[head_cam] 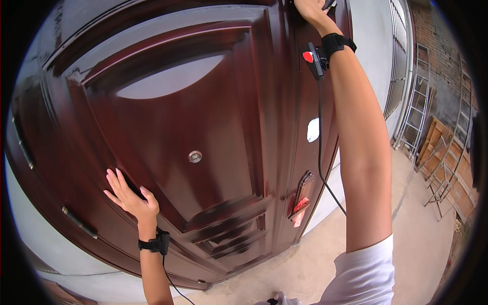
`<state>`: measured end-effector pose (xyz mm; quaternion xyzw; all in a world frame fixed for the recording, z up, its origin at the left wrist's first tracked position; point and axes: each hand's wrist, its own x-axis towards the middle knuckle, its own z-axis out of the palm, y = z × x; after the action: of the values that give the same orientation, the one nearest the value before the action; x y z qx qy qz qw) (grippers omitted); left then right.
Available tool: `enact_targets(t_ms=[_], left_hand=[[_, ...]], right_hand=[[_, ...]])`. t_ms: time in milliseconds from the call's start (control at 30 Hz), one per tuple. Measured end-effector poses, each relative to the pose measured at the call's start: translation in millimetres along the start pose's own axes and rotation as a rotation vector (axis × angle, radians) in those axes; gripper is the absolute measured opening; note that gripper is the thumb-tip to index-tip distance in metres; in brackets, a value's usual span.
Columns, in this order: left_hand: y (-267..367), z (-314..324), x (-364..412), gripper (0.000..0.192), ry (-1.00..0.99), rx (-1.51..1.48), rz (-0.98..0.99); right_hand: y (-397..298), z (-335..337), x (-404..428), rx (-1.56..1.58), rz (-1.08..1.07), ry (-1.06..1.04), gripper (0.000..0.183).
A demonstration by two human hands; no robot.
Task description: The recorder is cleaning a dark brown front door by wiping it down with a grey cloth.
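A glossy dark red panelled door (213,126) fills the middle of the head view, with a round peephole (195,156) in its upper panel. My left hand (131,196) lies flat against the door's left part, its fingers spread and holding nothing. At the top edge, my right hand (310,8) reaches high up near the door's right side; it is partly cut off, and a dark item with a pale part shows at its fingers, its kind unclear. A door handle (304,198) with red plastic wrapped round it sits lower right. Both wrists wear black straps with cabled devices.
Door hinges (79,222) run down the left edge. On the right stand a metal ladder (417,101), a metal frame (444,171) and wooden boards (463,167) by a brick wall (438,30). A barred window (397,61) is beside the door, above a concrete floor (408,228).
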<state>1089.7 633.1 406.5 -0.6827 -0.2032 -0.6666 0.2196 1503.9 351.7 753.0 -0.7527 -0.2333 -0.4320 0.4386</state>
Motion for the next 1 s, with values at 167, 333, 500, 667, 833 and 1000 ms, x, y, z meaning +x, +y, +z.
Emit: enact_targets(t_ms=[167, 333, 500, 667, 833, 1000], left_hand=[[-2.8, -0.4, -0.2, 0.066, -0.008, 0.020, -0.020], [-0.5, -3.2, -1.5, 0.065, 0.001, 0.046, -0.006], [-2.2, -5.9, -3.1, 0.065, 0.013, 0.062, 0.012], [3.8, -9.4, 5.1, 0.065, 0.029, 0.051, 0.005], [7.3, 5.9, -1.5, 0.063, 0.026, 0.023, -0.036], [6.9, 5.7, -2.6, 0.079, -0.073, -0.008, -0.032]], right_hand=[[25.2, -2.4, 33.9, 0.051, -0.197, 0.081, 0.085], [71.7, -8.3, 42.6, 0.103, -0.177, 0.087, 0.086], [85.9, 2.8, -23.0, 0.227, -0.248, 0.140, 0.077], [62.9, 16.2, -92.5, 0.223, -0.406, 0.137, 0.074], [-42.4, 43.6, -109.0, 0.057, -0.510, 0.278, 0.072], [-161.9, 56.5, -171.1, 0.234, -0.633, 0.306, 0.078]])
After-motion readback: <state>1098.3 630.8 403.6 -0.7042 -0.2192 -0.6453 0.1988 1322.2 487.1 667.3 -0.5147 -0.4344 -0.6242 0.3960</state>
